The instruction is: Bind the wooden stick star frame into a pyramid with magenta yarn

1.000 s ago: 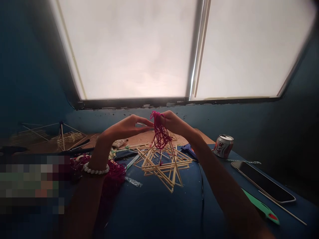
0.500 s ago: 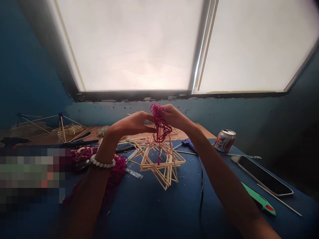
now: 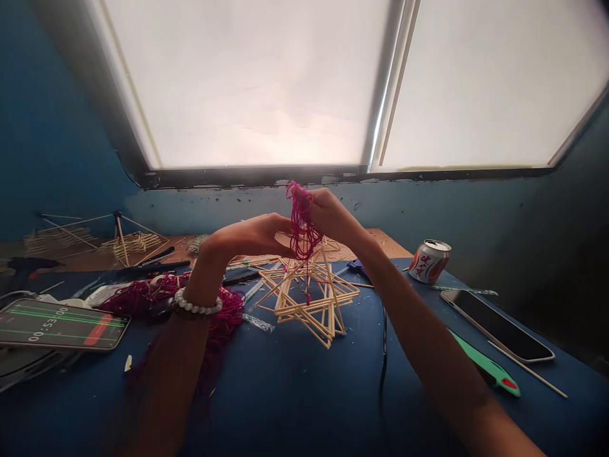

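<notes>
A looped bundle of magenta yarn (image 3: 301, 219) is gripped in my right hand (image 3: 328, 212), whose fingers are closed round its upper part. My left hand (image 3: 254, 233) reaches in from the other side, fingers stretched out and thumb apart beneath them. Its fingertips are at the loops and partly hidden there, so I cannot tell how firmly they touch. From the bundle a single strand runs straight down to a frame of crossed wooden sticks (image 3: 314, 310) below. Small bits of the same yarn are tied at points on the frame.
More magenta yarn (image 3: 228, 317) lies by my left wrist. At left are a phone with a timer (image 3: 61, 325) and a glue gun (image 3: 28, 266). A can (image 3: 431, 260), a dark-screened phone (image 3: 497, 325), a green-handled tool (image 3: 490, 367) and a loose stick (image 3: 528, 369) lie at right.
My right hand has risen a little with the yarn bundle, which now hangs longer and narrower. My left hand stays beside it. The view has shifted slightly.
</notes>
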The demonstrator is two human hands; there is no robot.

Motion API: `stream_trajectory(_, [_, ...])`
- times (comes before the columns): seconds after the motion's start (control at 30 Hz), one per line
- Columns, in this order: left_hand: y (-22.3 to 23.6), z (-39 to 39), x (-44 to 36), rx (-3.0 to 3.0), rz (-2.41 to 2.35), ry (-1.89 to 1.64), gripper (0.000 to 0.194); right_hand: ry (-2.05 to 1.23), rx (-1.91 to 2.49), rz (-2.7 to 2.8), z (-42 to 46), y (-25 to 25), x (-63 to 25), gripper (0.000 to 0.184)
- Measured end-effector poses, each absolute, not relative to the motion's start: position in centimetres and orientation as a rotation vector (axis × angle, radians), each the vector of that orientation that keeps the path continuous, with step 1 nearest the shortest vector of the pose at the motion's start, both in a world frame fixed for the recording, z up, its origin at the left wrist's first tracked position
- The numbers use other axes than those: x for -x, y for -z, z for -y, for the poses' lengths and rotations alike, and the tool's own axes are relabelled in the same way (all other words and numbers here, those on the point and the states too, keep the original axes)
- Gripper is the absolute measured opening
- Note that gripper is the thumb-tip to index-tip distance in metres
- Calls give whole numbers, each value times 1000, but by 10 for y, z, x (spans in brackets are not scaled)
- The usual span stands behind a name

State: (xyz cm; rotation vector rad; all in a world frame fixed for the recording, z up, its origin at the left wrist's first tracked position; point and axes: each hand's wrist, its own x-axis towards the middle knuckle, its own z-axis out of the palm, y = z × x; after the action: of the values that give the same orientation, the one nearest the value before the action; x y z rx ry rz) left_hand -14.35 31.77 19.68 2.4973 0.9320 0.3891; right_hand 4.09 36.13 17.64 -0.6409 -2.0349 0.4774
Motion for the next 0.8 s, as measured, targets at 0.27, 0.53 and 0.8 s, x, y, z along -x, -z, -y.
stream_trajectory(0.27, [-193, -320, 141, -2507, -1004, -401, 35, -425, 586, 1982, -361, -177, -41, 49])
stream_trajectory(0.53, [-179, -336, 134, -2536, -815, -495, 31, -391, 595, 1947, -357, -185, -35, 55])
stream_trajectory(0.8, [-174, -344, 141, -2267, -697, -525, 42, -258, 789, 1985, -359, -205, -32, 50])
